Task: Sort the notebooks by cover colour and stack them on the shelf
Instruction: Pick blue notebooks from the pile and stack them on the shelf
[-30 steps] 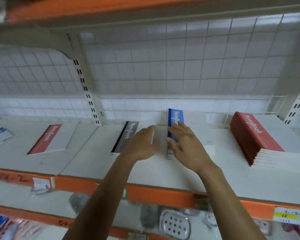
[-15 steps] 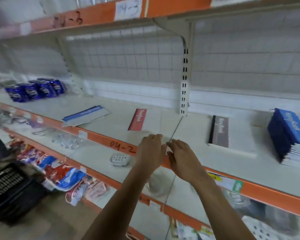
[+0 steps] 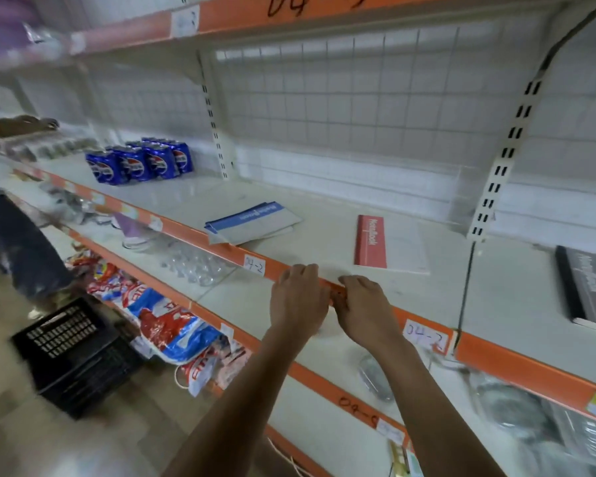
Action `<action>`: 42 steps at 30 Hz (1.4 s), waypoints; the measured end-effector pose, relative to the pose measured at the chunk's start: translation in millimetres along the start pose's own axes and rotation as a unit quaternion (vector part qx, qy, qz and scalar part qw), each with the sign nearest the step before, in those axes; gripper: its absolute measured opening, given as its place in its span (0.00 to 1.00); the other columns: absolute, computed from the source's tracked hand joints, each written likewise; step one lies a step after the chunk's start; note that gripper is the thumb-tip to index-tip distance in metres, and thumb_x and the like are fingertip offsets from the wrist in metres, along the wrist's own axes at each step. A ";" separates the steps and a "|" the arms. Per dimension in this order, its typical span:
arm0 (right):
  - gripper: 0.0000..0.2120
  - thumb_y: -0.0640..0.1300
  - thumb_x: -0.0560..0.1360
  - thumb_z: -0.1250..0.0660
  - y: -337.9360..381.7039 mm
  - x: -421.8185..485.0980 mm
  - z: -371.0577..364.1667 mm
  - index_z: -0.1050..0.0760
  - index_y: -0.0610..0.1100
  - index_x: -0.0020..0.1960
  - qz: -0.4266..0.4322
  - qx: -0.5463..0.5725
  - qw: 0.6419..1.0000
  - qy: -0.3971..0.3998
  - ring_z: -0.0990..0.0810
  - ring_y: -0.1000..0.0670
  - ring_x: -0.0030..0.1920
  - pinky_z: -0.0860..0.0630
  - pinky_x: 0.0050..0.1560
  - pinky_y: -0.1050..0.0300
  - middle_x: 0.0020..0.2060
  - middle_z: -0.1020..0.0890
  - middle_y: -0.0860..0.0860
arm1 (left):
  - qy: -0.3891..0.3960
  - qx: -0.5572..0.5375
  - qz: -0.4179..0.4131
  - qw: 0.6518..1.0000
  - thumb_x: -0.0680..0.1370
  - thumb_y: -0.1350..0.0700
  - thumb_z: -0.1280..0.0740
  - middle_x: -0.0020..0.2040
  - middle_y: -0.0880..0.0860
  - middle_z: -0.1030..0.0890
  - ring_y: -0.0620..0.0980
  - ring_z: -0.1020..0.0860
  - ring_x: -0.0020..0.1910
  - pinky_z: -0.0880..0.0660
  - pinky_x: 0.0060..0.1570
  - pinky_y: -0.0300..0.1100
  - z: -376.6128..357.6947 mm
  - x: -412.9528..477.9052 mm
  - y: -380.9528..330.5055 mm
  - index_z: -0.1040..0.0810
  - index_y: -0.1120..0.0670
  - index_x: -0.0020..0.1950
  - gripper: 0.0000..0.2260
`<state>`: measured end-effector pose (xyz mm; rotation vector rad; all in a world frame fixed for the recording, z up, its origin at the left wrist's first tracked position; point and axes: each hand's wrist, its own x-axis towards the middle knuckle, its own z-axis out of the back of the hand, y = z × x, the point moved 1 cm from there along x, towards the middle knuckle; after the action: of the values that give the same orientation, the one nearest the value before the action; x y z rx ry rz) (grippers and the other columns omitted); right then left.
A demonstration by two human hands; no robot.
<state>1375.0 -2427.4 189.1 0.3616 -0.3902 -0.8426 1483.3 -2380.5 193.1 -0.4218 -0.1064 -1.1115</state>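
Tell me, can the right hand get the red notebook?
Probably yes. The right hand holds nothing and is at the shelf edge, just in front of the red notebook, which lies flat with nothing between them.

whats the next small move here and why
Probably reach the right hand forward to the red notebook: it and the left hand hold nothing at the shelf edge, and that notebook lies alone just beyond them.

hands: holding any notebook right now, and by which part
Nothing is held. Left hand and right hand are empty, by the shelf edge; the red notebook lies untouched.
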 end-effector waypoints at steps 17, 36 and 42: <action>0.16 0.44 0.79 0.44 76.8 178.0 -66.5 0.32 0.40 0.65 -0.187 0.193 0.963 0.033 0.26 0.43 0.60 0.33 0.54 0.57 0.60 0.23 0.43 | 0.137 0.111 0.108 0.978 0.78 0.57 0.40 0.67 0.65 0.31 0.62 0.32 0.67 0.34 0.66 0.53 -18.2 161.2 139.2 0.37 0.58 0.70 0.21; 0.19 0.39 0.68 0.38 101.3 223.3 -128.5 0.28 0.38 0.59 -0.356 0.391 0.848 -0.044 0.21 0.46 0.46 0.29 0.34 0.61 0.49 0.21 0.43 | 0.122 0.055 0.094 0.987 0.80 0.43 0.44 0.70 0.61 0.34 0.60 0.36 0.69 0.36 0.66 0.53 -10.8 240.5 244.3 0.36 0.59 0.70 0.25; 0.07 0.36 0.73 0.37 113.5 222.9 -118.3 0.25 0.46 0.43 -0.309 0.369 0.874 -0.067 0.23 0.56 0.34 0.21 0.36 0.58 0.35 0.22 0.52 | 0.122 0.101 0.094 0.983 0.80 0.38 0.49 0.62 0.60 0.29 0.58 0.30 0.60 0.32 0.57 0.50 -15.7 246.6 248.8 0.29 0.61 0.64 0.29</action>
<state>1638.2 -2512.3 179.9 1.1898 -0.7481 -1.3336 1811.9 -2502.2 181.7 -0.1092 0.0370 -0.9479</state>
